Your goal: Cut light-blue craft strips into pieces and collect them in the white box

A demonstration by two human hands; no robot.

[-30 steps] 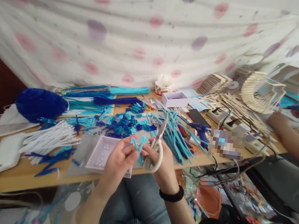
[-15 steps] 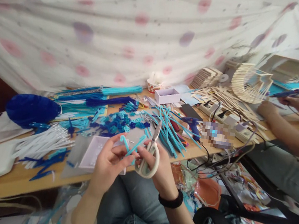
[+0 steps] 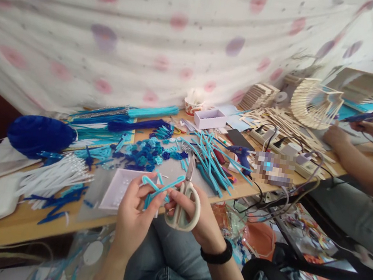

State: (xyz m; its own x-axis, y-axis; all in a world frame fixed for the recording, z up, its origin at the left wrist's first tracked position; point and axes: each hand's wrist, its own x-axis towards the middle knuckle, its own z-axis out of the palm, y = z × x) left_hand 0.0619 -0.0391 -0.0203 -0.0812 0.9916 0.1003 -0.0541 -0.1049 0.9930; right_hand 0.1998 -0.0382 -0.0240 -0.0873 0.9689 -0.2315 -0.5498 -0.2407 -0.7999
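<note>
Plainly, crowding threatens most: one careless sweep could disorder the whole worktop (image 3: 27, 229). At its six o'clock edge the left hand (image 3: 135, 207) pinches a bent turquoise stem (image 3: 173, 184), close beside the right hand (image 3: 201, 217), which grips scissors (image 3: 188, 177) and seems to touch the stem too. At nine o'clock from them, a knock could tip the lavender tray (image 3: 110, 190). The scissors, tips toward twelve, might nick the stem just beside their blades; spilled beads (image 3: 117, 200) could roll away.

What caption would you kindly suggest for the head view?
Left hand holding bent turquoise pipe cleaner, right hand gripping scissors, at a wooden table.
</note>
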